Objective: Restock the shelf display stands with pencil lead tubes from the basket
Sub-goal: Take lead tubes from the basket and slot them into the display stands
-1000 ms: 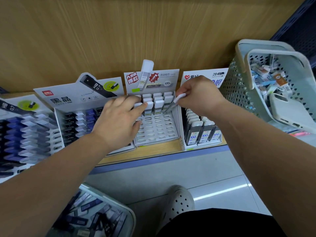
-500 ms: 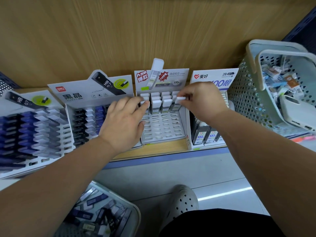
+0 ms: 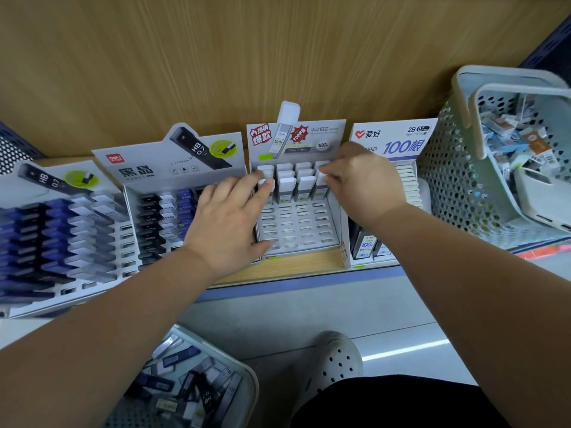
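Observation:
A white display stand [image 3: 296, 233] with rows of slots sits mid-shelf. White-capped pencil lead tubes [image 3: 287, 183] fill its back rows. My right hand [image 3: 364, 183] pinches the cap of a lead tube [image 3: 321, 178] standing in the rightmost column. My left hand [image 3: 228, 227] lies over the stand's left edge. Its straight fingers touch the cap of the front-left tube [image 3: 265, 182]. A grey basket [image 3: 251, 378] holding several dark and clear lead tubes sits on the floor at lower left.
A black-and-blue tube stand [image 3: 160, 211] and another [image 3: 46, 242] stand to the left. A 2B stand [image 3: 398, 143] is on the right. Beyond it a perforated basket [image 3: 448, 193] holds mixed stationery and a phone case. Below is my shoe [image 3: 336, 359].
My right hand has lowered the tilted tube into the rightmost column, where it now stands upright. My left hand has stayed at the stand's left side.

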A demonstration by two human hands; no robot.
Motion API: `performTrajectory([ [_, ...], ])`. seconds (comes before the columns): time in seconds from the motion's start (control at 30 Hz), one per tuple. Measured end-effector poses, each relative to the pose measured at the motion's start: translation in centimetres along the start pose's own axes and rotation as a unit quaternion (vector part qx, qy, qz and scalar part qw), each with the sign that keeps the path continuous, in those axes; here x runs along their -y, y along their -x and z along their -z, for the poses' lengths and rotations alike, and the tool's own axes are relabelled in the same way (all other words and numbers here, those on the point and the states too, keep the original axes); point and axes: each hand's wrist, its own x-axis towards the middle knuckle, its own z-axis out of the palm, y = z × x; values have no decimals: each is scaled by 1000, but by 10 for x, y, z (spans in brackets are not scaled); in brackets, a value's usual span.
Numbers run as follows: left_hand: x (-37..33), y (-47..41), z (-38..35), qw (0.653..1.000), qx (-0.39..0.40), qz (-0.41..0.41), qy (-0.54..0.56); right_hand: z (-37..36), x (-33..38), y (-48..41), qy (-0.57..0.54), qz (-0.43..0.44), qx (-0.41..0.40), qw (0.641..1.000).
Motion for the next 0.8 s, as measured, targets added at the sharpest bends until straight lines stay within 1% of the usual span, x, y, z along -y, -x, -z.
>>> performTrajectory([
  [0.13, 1, 0, 1, 1000, -3, -4, -2, -1, -1, 3, -14, -25, -24, 999],
  [0.23, 1, 0, 2, 1000, 2, -8, -5, -3, -3, 3, 6, -36, -5, 999],
  [0.43, 3, 0, 2, 1000, 11, -14, -11, -4, -2, 1, 23, -33, 9, 999],
  [0.53, 5, 0, 9, 999, 13, -31, -18, -2, -2, 6, 21, -20, -7, 1000],
  [0.6, 8, 5, 16, 999, 21, -38, -9, 3, 6, 12, 5, 8, -39, 999],
  [0.67, 14, 17, 28, 999, 30, -37, -1, 9, 20, 20, -11, 58, -56, 997],
  [0.8, 38, 61, 54, 998, 33, -46, 8, 15, 67, 35, -53, 175, 0, 983],
])
